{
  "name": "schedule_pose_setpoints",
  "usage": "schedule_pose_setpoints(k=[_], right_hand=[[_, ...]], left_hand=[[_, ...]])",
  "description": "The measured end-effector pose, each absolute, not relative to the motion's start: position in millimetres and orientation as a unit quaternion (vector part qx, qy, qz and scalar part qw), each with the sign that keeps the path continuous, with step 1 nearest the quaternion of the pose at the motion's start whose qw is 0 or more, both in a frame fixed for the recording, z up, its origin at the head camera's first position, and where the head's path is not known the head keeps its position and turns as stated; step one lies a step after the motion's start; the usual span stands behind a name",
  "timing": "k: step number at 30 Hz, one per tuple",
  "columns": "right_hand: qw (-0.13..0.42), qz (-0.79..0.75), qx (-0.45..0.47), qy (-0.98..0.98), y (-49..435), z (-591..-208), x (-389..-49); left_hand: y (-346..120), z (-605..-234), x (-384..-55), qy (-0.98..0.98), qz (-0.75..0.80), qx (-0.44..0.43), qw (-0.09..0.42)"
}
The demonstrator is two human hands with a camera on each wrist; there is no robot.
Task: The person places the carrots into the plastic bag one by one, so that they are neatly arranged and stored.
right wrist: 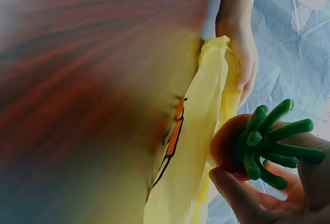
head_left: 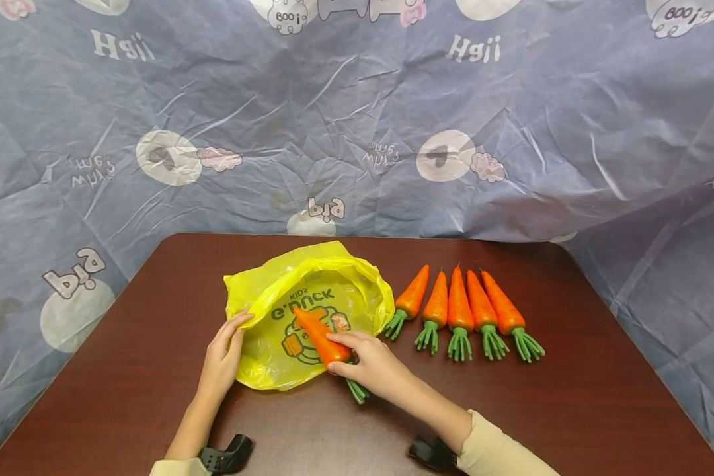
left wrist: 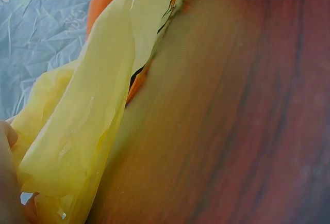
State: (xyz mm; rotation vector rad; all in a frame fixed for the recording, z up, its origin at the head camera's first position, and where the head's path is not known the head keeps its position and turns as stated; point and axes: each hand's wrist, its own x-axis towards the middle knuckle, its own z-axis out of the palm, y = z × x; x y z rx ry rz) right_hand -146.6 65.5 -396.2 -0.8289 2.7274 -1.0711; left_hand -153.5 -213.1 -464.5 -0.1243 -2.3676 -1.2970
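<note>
A yellow plastic bag (head_left: 262, 370) with a printed duck picture lies with its mouth held wide. My left hand (head_left: 223, 354) grips the left edge of the bag's mouth. In my right hand (head_left: 373, 365), thumb and fingers pinch an orange carrot (head_left: 318, 332) by its thick end. Its tip points away over the bag's opening, and its green stalks hang toward the near side. The right wrist view shows the stalks (right wrist: 281, 144) close up, beside the bag's near edge (right wrist: 198, 126). Folds of the bag (left wrist: 77, 131) fill the left part of the left wrist view.
Several more carrots (head_left: 459, 301) lie in a row to the right of the bag, tips away from me, the leftmost close to the bag's rim. All rest on a dark brown table (head_left: 595, 396). A printed grey-blue cloth (head_left: 345, 119) hangs behind it.
</note>
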Motion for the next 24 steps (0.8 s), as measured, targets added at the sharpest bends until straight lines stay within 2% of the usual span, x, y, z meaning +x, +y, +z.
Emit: schedule_pose_setpoints(k=[9, 24], right_hand=[[0.063, -0.356, -0.26, 0.895, 25.9, -393.5, -161.5], [0.052, -0.38, -0.22, 0.897, -28.2, -403.2, -178.2]], left_hand=[[-213.6, -465.2, -155.6, -0.845, -0.481, -0.066, 0.225], [-213.3, -462.4, -155.0, -0.854, -0.471, -0.055, 0.214]])
